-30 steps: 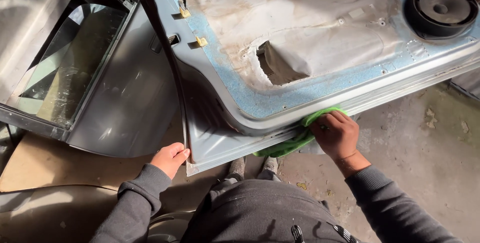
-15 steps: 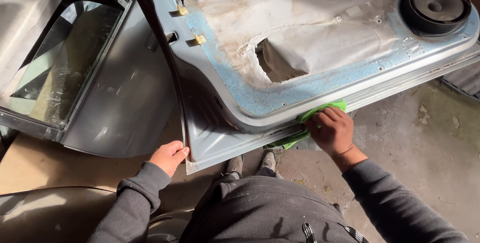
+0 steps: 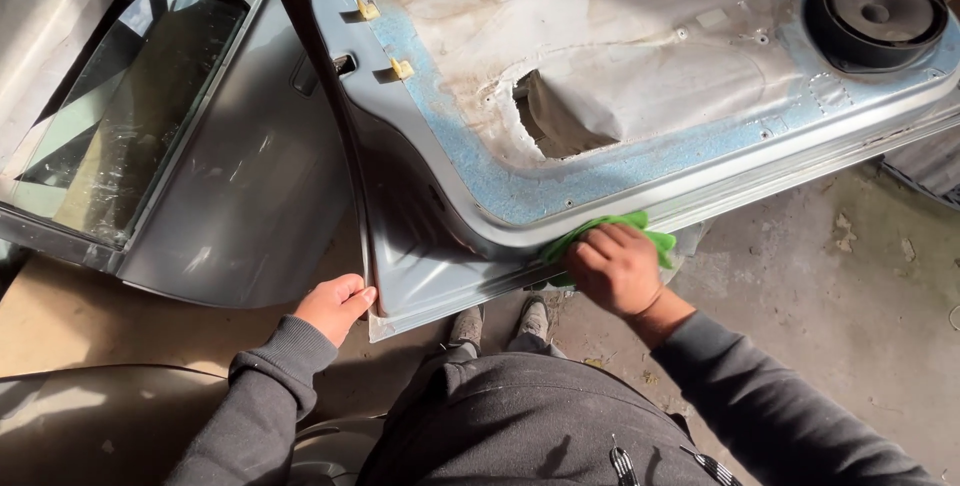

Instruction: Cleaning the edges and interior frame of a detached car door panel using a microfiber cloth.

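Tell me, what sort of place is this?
Probably a car repair or body shop: a stripped car door with its speaker bared, another door beside it, and a rough concrete floor.

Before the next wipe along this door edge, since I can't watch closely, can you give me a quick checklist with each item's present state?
1. Green cloth under the right hand, pressed flat on the door's lower lip: ok.
2. Left hand touching the door at its corner edge: ok.
3. Path along the lip toward the speaker free of objects: ok.
4. Shoes on the floor under the door edge: ok.
5. Cloth still clean enough: cannot tell.
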